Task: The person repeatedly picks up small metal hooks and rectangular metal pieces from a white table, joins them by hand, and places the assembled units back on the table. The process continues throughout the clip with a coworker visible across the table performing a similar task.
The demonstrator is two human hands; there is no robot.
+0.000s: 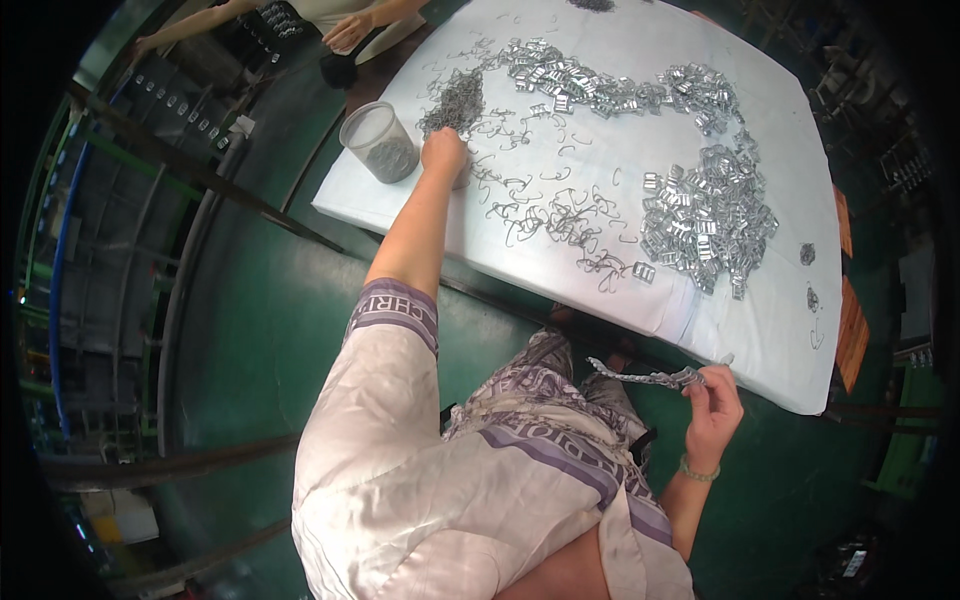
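My left hand (445,155) reaches to the near edge of a heap of small grey wire pieces (458,100) on the white-covered table. Its fingers are curled together, and what they hold, if anything, is hidden. My right hand (712,410), wearing a beaded bracelet, is in front of the table's near right edge. It pinches one end of a strand of metal buckles (645,378), which stretches to the left over my lap. Loose bent wire hooks (565,218) lie scattered between my hands. A big pile of silvery buckles (705,215) rests beyond my right hand.
A clear plastic tub (380,143), partly filled with small grey pieces, stands beside my left forearm. More buckles (575,82) curve along the far side of the white table cover (770,350). Another person's hand (348,33) shows at the far left. Wooden stools (850,330) are at right.
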